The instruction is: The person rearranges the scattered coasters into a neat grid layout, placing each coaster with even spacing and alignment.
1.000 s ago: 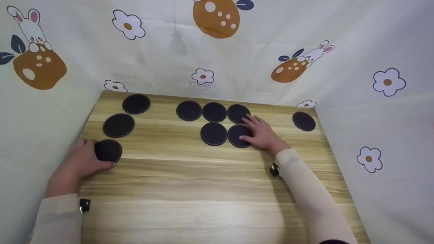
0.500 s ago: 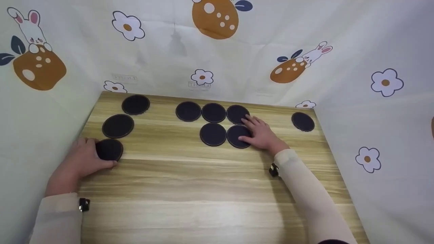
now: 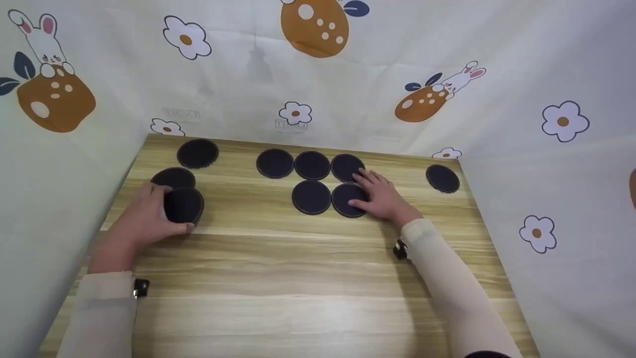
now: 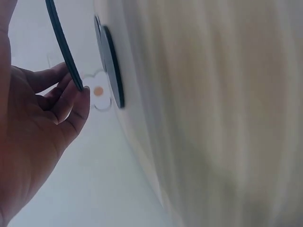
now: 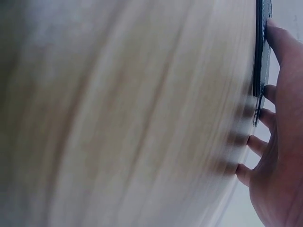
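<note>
My left hand [image 3: 141, 219] grips a round black coaster [image 3: 184, 205] between thumb and fingers. In the left wrist view this coaster [image 4: 65, 45] is tilted and clear of the wooden table. It overlaps another black coaster [image 3: 169, 175] in the head view, and a further one [image 3: 198, 153] lies behind that. At centre right, my right hand [image 3: 385, 199] rests with fingers spread. Its thumb touches the front coaster [image 3: 344, 201], and fingertips lie at the edge of the back coaster [image 3: 345, 166]. The right wrist view shows the fingertips [image 5: 255, 144] low against the table and the coasters' edge.
More black coasters touch in the centre group: two in the back row, left [image 3: 275, 163] and middle [image 3: 312, 165], and one in front [image 3: 311, 197]. A lone coaster [image 3: 442, 178] lies far right. Printed cloth walls [image 3: 228, 84] enclose the wooden table [image 3: 278, 278] at back and sides.
My left hand has lifted its coaster off the table and moved it right and toward the back, partly over the neighbouring coaster. The right hand stays in place.
</note>
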Demonstrator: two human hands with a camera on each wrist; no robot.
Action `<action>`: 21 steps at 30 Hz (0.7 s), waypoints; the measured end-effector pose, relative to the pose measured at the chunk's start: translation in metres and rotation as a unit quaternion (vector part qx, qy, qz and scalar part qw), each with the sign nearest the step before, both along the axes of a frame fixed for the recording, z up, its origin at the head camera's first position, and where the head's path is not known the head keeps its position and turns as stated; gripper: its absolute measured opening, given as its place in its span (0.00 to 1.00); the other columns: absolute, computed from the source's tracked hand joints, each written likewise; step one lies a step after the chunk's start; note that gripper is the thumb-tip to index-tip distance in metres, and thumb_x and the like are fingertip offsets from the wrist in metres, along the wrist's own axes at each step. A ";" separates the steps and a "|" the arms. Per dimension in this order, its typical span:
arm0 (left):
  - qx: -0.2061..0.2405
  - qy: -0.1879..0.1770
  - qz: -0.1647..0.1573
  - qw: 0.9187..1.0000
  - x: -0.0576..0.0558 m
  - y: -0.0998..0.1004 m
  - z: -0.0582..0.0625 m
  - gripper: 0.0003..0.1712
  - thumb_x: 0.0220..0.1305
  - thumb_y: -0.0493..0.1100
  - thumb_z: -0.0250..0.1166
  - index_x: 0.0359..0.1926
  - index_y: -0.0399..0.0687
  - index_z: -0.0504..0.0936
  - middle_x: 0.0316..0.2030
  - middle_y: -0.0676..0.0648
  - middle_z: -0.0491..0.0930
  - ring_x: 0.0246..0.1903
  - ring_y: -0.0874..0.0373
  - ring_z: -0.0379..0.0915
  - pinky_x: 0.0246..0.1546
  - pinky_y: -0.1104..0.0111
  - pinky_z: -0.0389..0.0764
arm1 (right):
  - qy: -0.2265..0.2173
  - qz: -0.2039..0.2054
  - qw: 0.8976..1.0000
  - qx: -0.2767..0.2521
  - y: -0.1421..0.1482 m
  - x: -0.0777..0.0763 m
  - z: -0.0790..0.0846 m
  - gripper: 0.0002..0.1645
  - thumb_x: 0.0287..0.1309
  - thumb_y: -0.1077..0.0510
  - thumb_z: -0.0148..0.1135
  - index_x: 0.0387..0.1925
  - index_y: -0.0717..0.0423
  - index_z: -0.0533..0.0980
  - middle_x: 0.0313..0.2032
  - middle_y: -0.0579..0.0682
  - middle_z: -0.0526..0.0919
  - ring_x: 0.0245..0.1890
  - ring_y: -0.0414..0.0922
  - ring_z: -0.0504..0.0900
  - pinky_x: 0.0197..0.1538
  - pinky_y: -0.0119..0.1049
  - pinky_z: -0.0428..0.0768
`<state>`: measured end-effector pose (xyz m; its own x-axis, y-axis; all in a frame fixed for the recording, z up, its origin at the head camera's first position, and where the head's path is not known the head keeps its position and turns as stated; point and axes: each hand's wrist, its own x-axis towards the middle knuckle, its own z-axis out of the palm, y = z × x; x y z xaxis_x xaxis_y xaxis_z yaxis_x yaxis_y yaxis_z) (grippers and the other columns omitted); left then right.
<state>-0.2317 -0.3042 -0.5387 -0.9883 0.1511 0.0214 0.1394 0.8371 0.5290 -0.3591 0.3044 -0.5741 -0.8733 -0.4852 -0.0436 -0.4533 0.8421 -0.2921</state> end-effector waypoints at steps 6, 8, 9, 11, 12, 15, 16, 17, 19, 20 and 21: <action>-0.011 0.005 -0.023 1.000 -0.014 0.025 0.006 0.65 0.49 0.62 0.87 0.72 0.22 0.67 0.68 0.24 0.63 0.66 0.29 0.62 0.68 0.31 0.72 | -0.006 -0.002 1.000 0.000 0.000 0.000 0.000 0.57 0.71 0.23 0.62 0.88 0.46 0.60 0.88 0.54 0.53 0.87 0.64 0.50 0.82 0.70 0.53; -0.018 0.008 -0.034 0.999 -0.019 0.034 0.009 0.66 0.49 0.63 0.86 0.72 0.22 0.67 0.68 0.24 0.63 0.67 0.29 0.62 0.68 0.31 0.71 | -0.007 -0.001 1.000 -0.002 0.001 0.000 0.000 0.57 0.71 0.23 0.62 0.88 0.46 0.60 0.88 0.53 0.53 0.87 0.64 0.50 0.82 0.70 0.53; -0.021 0.010 -0.041 0.999 -0.022 0.038 0.010 0.66 0.49 0.63 0.86 0.72 0.22 0.67 0.68 0.24 0.64 0.67 0.29 0.62 0.68 0.31 0.72 | -0.007 -0.001 1.000 -0.003 0.001 0.000 0.000 0.57 0.71 0.23 0.62 0.88 0.46 0.60 0.88 0.53 0.53 0.87 0.64 0.50 0.82 0.71 0.53; -0.025 0.015 -0.051 0.998 -0.027 0.047 0.012 0.65 0.49 0.64 0.86 0.71 0.22 0.68 0.67 0.25 0.64 0.67 0.29 0.62 0.68 0.31 0.73 | -0.006 0.000 1.000 -0.003 0.000 0.000 0.000 0.57 0.71 0.23 0.62 0.88 0.45 0.59 0.88 0.53 0.53 0.86 0.65 0.50 0.82 0.71 0.52; -0.026 0.016 -0.056 0.998 -0.030 0.051 0.013 0.65 0.49 0.64 0.86 0.71 0.22 0.69 0.67 0.25 0.65 0.67 0.29 0.62 0.68 0.32 0.73 | -0.004 0.001 1.000 -0.003 0.000 -0.001 0.000 0.57 0.71 0.23 0.62 0.89 0.45 0.59 0.88 0.52 0.53 0.86 0.65 0.50 0.82 0.71 0.53; -0.023 0.021 -0.068 0.997 -0.038 0.063 0.014 0.64 0.48 0.64 0.87 0.71 0.24 0.70 0.66 0.28 0.66 0.66 0.31 0.63 0.67 0.33 0.75 | -0.001 0.002 1.000 -0.003 0.000 -0.001 -0.001 0.57 0.71 0.23 0.62 0.88 0.46 0.60 0.88 0.53 0.53 0.86 0.66 0.51 0.81 0.71 0.54; -0.022 0.023 -0.072 0.997 -0.041 0.066 0.013 0.64 0.47 0.64 0.87 0.71 0.24 0.70 0.66 0.29 0.66 0.66 0.32 0.63 0.67 0.34 0.75 | 0.001 0.003 1.000 -0.005 0.000 -0.001 -0.001 0.57 0.71 0.24 0.63 0.88 0.46 0.60 0.88 0.54 0.54 0.86 0.66 0.52 0.81 0.71 0.54; -0.023 0.025 -0.076 0.996 -0.044 0.070 0.013 0.64 0.47 0.64 0.87 0.70 0.24 0.70 0.65 0.29 0.66 0.65 0.32 0.64 0.67 0.35 0.75 | 0.002 0.004 1.000 -0.008 0.000 -0.001 0.000 0.56 0.71 0.25 0.63 0.88 0.47 0.61 0.88 0.55 0.54 0.85 0.67 0.52 0.81 0.72 0.55; -0.026 0.029 -0.086 0.996 -0.050 0.077 0.012 0.64 0.46 0.63 0.87 0.70 0.25 0.70 0.64 0.30 0.67 0.64 0.34 0.64 0.67 0.36 0.76 | 0.004 0.005 1.000 -0.013 0.000 0.000 0.000 0.56 0.71 0.26 0.65 0.88 0.48 0.61 0.88 0.56 0.55 0.85 0.68 0.53 0.80 0.73 0.55; -0.027 0.031 -0.092 0.995 -0.053 0.080 0.011 0.64 0.46 0.63 0.87 0.70 0.24 0.70 0.63 0.30 0.67 0.63 0.34 0.64 0.68 0.37 0.75 | 0.005 0.005 1.000 -0.016 0.000 0.000 0.000 0.56 0.70 0.27 0.66 0.87 0.49 0.62 0.87 0.57 0.55 0.85 0.69 0.53 0.80 0.73 0.56; -0.029 0.032 -0.095 0.995 -0.055 0.083 0.011 0.64 0.46 0.63 0.87 0.70 0.25 0.70 0.63 0.31 0.67 0.63 0.34 0.64 0.67 0.37 0.75 | 0.006 0.005 1.000 -0.016 0.000 0.001 0.001 0.56 0.70 0.27 0.66 0.87 0.49 0.62 0.87 0.57 0.55 0.85 0.69 0.53 0.80 0.73 0.56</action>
<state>-0.2870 -0.2211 -0.5281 -0.9386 0.3379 0.0689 0.3299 0.8216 0.4650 -0.3585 0.3040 -0.5735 -0.8683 -0.4956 -0.0181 -0.4659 0.8277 -0.3129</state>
